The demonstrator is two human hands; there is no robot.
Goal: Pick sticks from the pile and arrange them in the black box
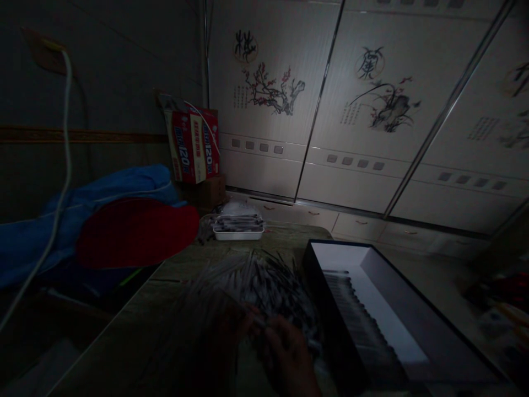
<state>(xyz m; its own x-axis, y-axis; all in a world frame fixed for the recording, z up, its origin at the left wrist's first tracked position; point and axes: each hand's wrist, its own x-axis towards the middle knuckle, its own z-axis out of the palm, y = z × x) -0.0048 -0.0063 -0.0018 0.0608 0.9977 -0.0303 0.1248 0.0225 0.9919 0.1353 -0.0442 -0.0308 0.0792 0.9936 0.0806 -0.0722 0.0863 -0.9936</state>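
In dim light, my left hand (231,325) and my right hand (287,350) meet low in the middle, over the near side of a table. Fingers of both are pinched around a thin, pen-like stick (259,321), blurred and dark. Just beyond them spreads a loose pile of slim pen-like sticks (273,278), some clear or pale and some dark. To the right, a dark-rimmed box (386,286) with a pale inside holds a neat row of similar clear sticks with dark ends (351,309). Much of my left hand is lost in shadow.
A white tray (238,235) of sticks stands at the table's (297,230) far end. On the left lie a red oval pad (136,234) and blue cloth (124,184). A white cable (66,138) hangs there. Behind are a red carton (192,146) and sliding cabinet doors (264,127).
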